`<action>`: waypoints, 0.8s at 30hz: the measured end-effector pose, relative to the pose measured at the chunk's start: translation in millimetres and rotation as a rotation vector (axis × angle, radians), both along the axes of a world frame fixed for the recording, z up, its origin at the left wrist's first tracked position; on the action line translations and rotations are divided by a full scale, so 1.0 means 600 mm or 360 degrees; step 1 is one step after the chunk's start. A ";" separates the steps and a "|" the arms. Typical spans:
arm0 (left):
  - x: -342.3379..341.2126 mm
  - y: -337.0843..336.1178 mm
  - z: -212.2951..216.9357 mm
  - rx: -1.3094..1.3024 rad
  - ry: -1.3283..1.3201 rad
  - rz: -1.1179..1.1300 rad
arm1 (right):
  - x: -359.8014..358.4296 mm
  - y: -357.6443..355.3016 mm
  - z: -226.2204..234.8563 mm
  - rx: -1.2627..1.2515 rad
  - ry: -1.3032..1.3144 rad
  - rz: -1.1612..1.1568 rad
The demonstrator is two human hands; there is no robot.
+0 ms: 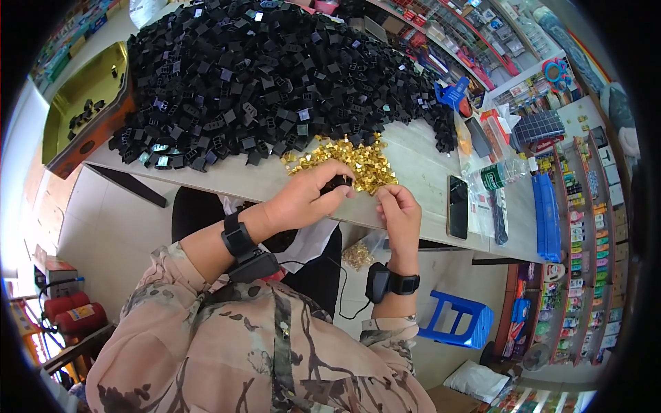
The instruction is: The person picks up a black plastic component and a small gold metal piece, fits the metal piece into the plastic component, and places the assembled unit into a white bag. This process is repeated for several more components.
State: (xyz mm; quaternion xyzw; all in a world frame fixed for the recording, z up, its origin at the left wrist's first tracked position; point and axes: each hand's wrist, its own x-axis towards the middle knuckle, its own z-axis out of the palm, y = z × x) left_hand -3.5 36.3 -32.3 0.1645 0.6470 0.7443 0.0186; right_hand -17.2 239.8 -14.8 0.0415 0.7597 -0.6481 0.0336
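Between the thumb and fingers of my left hand (299, 198) is a small black plastic piece (335, 184), partly hidden by the fingers. My right hand (402, 219) is just to its right, with thumb and forefinger pinched together; anything between them is too small to make out. Right behind both hands lies a heap of small shiny gold metal pieces (358, 162), close to the table's near edge. A large mound of black plastic pieces (268, 89) rises behind the gold ones and spreads across the table (425, 165).
At the left stands an open gold-lined box (86, 141) with a few black pieces inside. A phone (457, 206), a clear bottle (506, 173) and a blue tray (546, 217) lie at the right. Below are a blue stool (458, 318) and a bag of small pieces (359, 255).
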 end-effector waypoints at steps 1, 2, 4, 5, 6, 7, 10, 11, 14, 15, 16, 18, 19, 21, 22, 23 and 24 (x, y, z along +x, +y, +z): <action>-0.001 0.001 0.001 -0.0093 0.0176 0.0033 | 0.001 -0.005 0.002 -0.0068 -0.0023 0.0005; -0.002 0.001 0.003 -0.0187 0.0351 0.0067 | 0.006 -0.010 0.006 -0.0072 -0.0023 0.0007; -0.004 0.002 0.003 -0.0285 0.0523 0.0097 | 0.027 -0.024 0.020 -0.0358 0.0040 0.0117; -0.007 0.002 -0.001 -0.0317 0.0607 0.0134 | 0.033 -0.030 0.022 -0.0501 0.0071 0.0173; -0.009 0.003 -0.005 -0.0348 0.0690 0.0171 | 0.034 -0.036 0.020 -0.0506 0.0069 0.0173; -0.010 0.002 -0.007 -0.0379 0.0773 0.0208 | 0.035 -0.042 0.018 -0.0473 0.0058 0.0206; -0.006 0.003 -0.004 -0.0362 0.0714 0.0162 | 0.033 -0.049 0.015 -0.0406 0.0041 0.0281; -0.006 0.003 -0.003 -0.0351 0.0685 0.0138 | 0.033 -0.047 0.013 -0.0400 0.0013 0.0283; -0.006 0.000 -0.007 -0.0415 0.0696 0.0155 | 0.036 -0.045 0.009 -0.0393 -0.0053 0.0307; -0.006 -0.001 -0.008 -0.0448 0.0701 0.0162 | 0.037 -0.047 0.012 -0.0325 -0.0016 0.0319; -0.005 0.000 -0.009 -0.0455 0.0696 0.0173 | 0.039 -0.048 0.015 -0.0258 0.0023 0.0332; 0.000 0.006 -0.008 -0.0556 0.0736 0.0133 | 0.043 -0.043 0.014 -0.0196 0.0062 0.0357; 0.001 0.006 -0.007 -0.0606 0.0758 0.0111 | 0.046 -0.036 0.010 -0.0125 0.0068 0.0347; 0.001 0.004 -0.007 -0.0635 0.0771 0.0080 | 0.048 -0.028 0.006 0.0015 0.0081 0.0326; 0.001 0.002 -0.007 -0.0657 0.0785 0.0039 | 0.047 -0.027 0.006 0.0010 0.0081 0.0334; 0.000 0.002 -0.007 -0.0675 0.0802 -0.0008 | 0.046 -0.026 0.008 -0.0050 -0.0002 0.0351; -0.001 0.001 -0.008 -0.0679 0.0802 -0.0008 | 0.045 -0.026 0.011 -0.0109 -0.0085 0.0366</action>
